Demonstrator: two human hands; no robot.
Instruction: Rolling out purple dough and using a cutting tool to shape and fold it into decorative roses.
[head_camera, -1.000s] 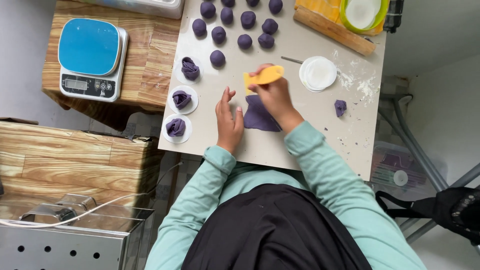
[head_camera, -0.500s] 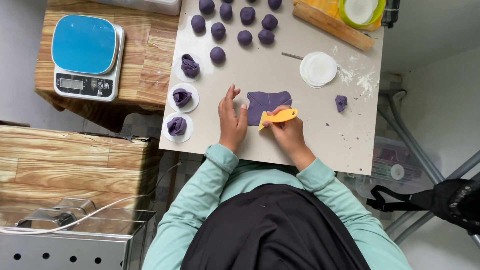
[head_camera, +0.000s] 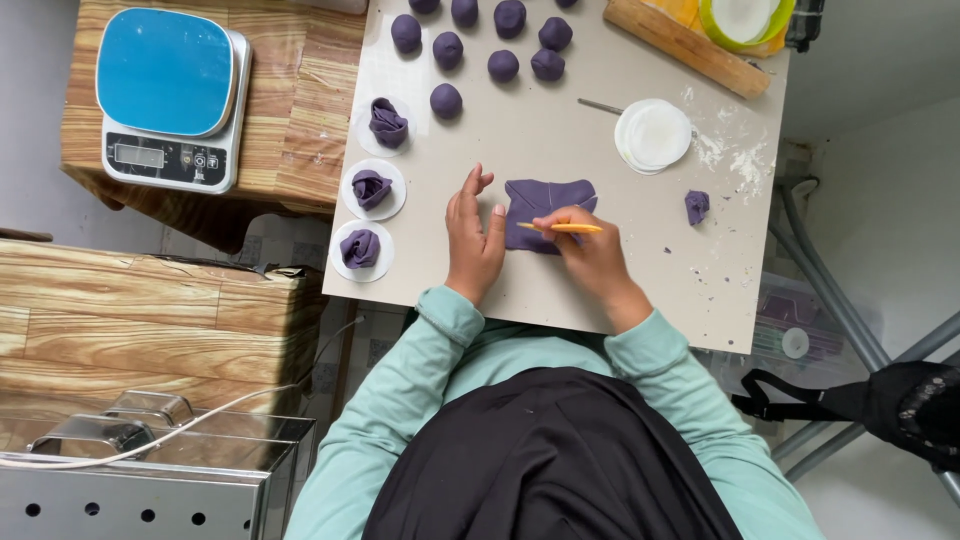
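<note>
Near edge: person in a mint-green top and black apron, both forearms out over the grey work board.

Left hand: flat on the board, palm down, fingers loosely spread, gripping nothing. Its fingertips touch or sit just beside the left edge of the flattened purple dough sheet; contact is too close to call.

Right hand: pinched shut on a thin orange scraper, held edge-on, so it reads as a line. The scraper's long axis runs left-right across the lower part of the sheet, tip pointing toward the left hand.

Key relation: the sheet lies directly ahead of both hands, between them and slightly beyond. It is roughly rectangular, with folds at the corners, long axis left-right, parallel to the scraper. The right hand overlaps its lower right; the left hand only flanks it, so the right is the nearer, working hand.

Left of the hands: three folded purple dough rosettes, each on a white paper round, in a column along the board's left edge.

Right: a small purple dough scrap, well apart from the sheet. Flour dusting nearby.

Farther: a stack of white paper rounds, and a cluster of purple dough balls across the far end. Wooden rolling pin at the far right.

Off the board, far left: a blue-topped kitchen scale on a wood-grain stand.
</note>
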